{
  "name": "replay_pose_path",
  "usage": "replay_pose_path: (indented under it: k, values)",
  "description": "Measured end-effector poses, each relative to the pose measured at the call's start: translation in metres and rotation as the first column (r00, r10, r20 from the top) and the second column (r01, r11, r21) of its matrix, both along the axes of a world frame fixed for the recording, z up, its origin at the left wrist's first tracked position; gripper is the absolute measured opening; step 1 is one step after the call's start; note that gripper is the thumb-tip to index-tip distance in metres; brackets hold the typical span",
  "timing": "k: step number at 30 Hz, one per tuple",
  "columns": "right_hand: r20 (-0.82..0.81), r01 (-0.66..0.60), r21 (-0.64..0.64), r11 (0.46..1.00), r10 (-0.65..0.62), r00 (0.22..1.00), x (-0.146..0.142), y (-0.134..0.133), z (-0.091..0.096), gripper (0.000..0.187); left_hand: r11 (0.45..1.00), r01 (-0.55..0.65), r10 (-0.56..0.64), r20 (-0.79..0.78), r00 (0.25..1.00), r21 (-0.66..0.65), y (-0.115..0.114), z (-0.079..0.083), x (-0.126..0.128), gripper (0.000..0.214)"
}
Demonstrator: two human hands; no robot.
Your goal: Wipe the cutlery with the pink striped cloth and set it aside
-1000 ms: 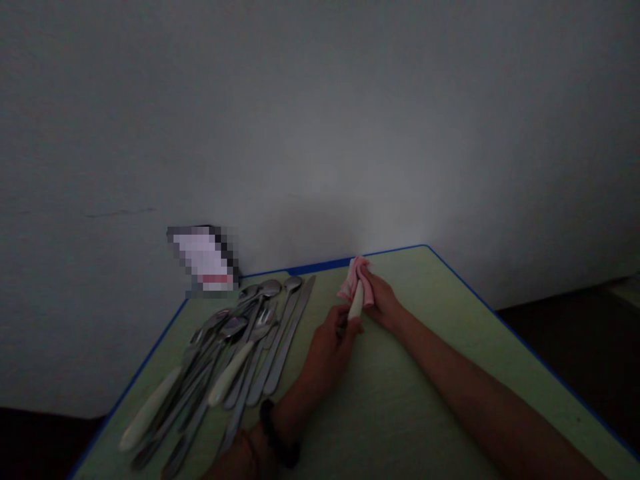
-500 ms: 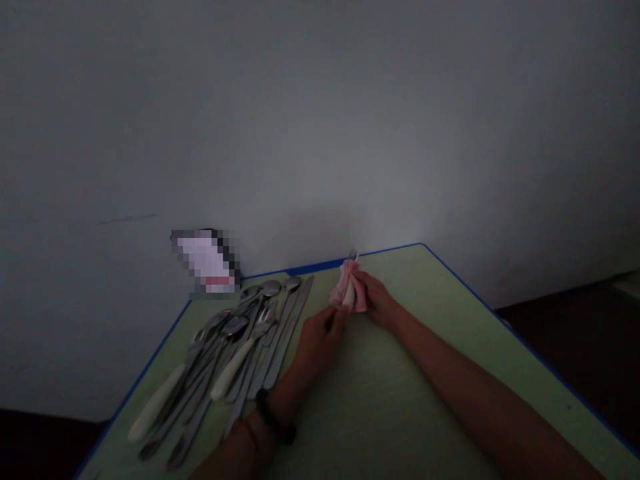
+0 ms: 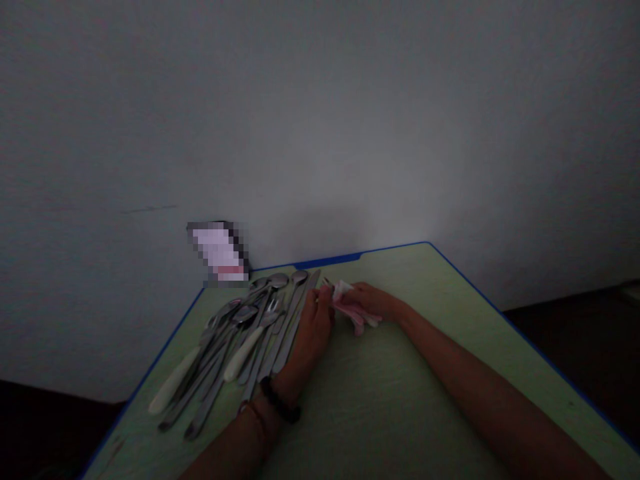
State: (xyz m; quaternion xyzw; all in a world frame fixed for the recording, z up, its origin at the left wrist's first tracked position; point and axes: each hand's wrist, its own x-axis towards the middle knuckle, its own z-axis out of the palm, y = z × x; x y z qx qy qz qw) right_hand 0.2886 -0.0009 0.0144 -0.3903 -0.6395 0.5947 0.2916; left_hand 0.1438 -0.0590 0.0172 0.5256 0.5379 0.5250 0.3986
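My left hand [image 3: 316, 327], with a dark beaded bracelet on its wrist, is closed around a fork [image 3: 326, 282]. Only the fork's tines show clearly, above the fingers; most of the rest is hidden by the hand. To its right, my right hand [image 3: 373, 299] grips a pink and white cloth [image 3: 357, 316], which bunches up beside the fork and hangs down below the fingers. Left of my left hand lie loose cutlery pieces: a spoon [image 3: 299, 276], a knife [image 3: 314, 280], a fork with a cream handle [image 3: 243, 353] and several more.
A pixelated phone-like object [image 3: 220, 250] leans against the grey wall [image 3: 350, 133] at the table's back left corner. The pale green table [image 3: 400, 400] has a blue edge and meets the wall at the back. Another cream handle [image 3: 175, 380] lies at the pile's left.
The fork's tines, upright above the cloth before, are now lower and by my left fingers. My left hand has moved up; the cloth now hangs to the right. The view has shifted slightly.
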Motion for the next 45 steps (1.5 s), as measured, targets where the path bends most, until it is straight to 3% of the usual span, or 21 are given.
replay_pose_path:
  k: [5, 7, 10, 15, 21, 23, 27, 30, 35, 45]
  values:
    - [0.191, -0.164, 0.066, 0.984, 0.148, 0.970, 0.009, -0.004, 0.016, 0.016, 0.997, -0.003, 0.023, -0.253, 0.967, 0.077, 0.000, 0.005, -0.001, 0.032]
    - [0.323, -0.211, 0.035, 0.977, 0.188, 0.927, 0.018, -0.003, 0.025, 0.017, 0.998, 0.028, -0.007, -0.319, 0.948, 0.063, -0.001, 0.006, 0.001, 0.031]
    - [0.315, -0.300, -0.037, 0.953, 0.296, 0.902, 0.033, -0.002, 0.036, 0.020, 0.996, 0.080, -0.057, -0.383, 0.922, 0.044, -0.002, 0.004, 0.005, 0.031]
    - [0.392, -0.348, -0.061, 0.935, 0.343, 0.853, 0.059, 0.003, 0.053, 0.023, 0.997, 0.075, -0.058, -0.329, 0.942, 0.037, -0.002, 0.005, 0.009, 0.034]
    - [0.480, -0.325, 0.024, 0.945, 0.274, 0.833, 0.087, -0.005, 0.086, 0.030, 0.979, 0.198, -0.204, -0.164, 0.965, -0.047, -0.004, 0.006, 0.012, 0.034]
    - [0.530, -0.310, 0.064, 0.948, 0.231, 0.816, 0.095, -0.008, 0.097, 0.033, 0.951, 0.298, -0.307, -0.144, 0.941, -0.083, -0.006, 0.006, 0.011, 0.035]
    - [0.671, -0.392, 0.044, 0.919, 0.263, 0.693, 0.099, -0.014, 0.110, 0.036, 0.854, 0.491, -0.516, -0.161, 0.841, -0.170, -0.008, 0.006, 0.009, 0.040]
    - [0.703, -0.446, 0.002, 0.895, 0.316, 0.638, 0.085, -0.016, 0.108, 0.036, 0.847, 0.499, -0.531, -0.232, 0.815, -0.184, -0.008, 0.007, 0.008, 0.044]
    - [0.770, -0.514, -0.084, 0.854, 0.383, 0.510, 0.049, -0.015, 0.087, 0.036, 0.864, 0.490, -0.489, -0.423, 0.763, -0.115, -0.009, 0.009, 0.008, 0.041]
    - [0.732, -0.557, -0.016, 0.830, 0.389, 0.559, 0.047, -0.002, 0.061, 0.049, 0.925, 0.376, -0.352, -0.496, 0.794, -0.056, -0.010, 0.006, 0.010, 0.044]
